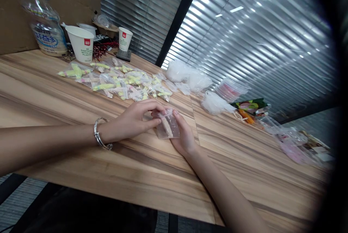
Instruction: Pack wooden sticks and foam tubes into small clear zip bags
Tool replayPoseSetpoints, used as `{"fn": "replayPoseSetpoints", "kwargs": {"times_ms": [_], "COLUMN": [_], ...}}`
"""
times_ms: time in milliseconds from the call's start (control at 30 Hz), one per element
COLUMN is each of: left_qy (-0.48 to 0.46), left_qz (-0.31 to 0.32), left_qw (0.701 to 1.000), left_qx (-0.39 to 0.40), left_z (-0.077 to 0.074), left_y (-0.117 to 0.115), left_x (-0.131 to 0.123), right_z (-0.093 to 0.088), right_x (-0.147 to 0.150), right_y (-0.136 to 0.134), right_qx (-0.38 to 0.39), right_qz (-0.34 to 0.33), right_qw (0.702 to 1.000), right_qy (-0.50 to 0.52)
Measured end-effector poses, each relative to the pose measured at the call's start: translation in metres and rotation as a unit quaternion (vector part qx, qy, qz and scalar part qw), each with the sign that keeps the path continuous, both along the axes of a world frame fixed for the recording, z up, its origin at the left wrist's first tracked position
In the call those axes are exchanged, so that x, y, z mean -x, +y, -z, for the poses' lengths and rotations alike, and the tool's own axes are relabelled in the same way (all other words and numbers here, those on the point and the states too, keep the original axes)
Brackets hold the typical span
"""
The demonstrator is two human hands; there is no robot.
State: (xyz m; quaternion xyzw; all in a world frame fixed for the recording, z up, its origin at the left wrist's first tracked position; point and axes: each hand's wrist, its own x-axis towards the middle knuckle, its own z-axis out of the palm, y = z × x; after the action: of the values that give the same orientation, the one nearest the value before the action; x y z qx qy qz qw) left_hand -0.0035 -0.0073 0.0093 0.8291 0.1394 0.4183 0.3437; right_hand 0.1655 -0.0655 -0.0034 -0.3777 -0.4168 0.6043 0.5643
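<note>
A small clear zip bag (168,126) with a pale stick-shaped item inside lies on the wooden table (81,160) between both hands. My left hand (136,118), with a silver bracelet at the wrist, pinches the bag's top edge with thumb and fingers. My right hand (183,137) cups the bag from below and behind, thumb pressed on its upper right corner. Beyond the hands lies a spread of filled small bags (122,80) with yellow, green and pink pieces inside.
At the back left stand a large plastic bottle (43,22) and two white paper cups (81,42) (125,39). Piles of empty clear bags (190,78) and a stack (231,89) lie to the right, with colourful packets (250,107) further right.
</note>
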Motion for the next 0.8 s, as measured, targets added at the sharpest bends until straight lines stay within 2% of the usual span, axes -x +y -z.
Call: {"fn": "replayPoseSetpoints", "kwargs": {"times_ms": [600,800], "left_qy": [-0.022,-0.019], "left_qz": [-0.056,-0.025], "left_qw": [0.998,1.0], "left_qx": [-0.007,0.003], "left_z": [0.0002,-0.0026], "left_y": [-0.0006,-0.0004], "left_x": [0.0017,0.0013], "right_z": [0.0009,0.0025], "right_x": [-0.001,-0.0014], "right_y": [0.0005,0.0022], "right_qx": [-0.015,-0.03], "right_qz": [-0.01,-0.013], "right_qw": [1.0,0.999], "right_qy": [-0.02,-0.026]}}
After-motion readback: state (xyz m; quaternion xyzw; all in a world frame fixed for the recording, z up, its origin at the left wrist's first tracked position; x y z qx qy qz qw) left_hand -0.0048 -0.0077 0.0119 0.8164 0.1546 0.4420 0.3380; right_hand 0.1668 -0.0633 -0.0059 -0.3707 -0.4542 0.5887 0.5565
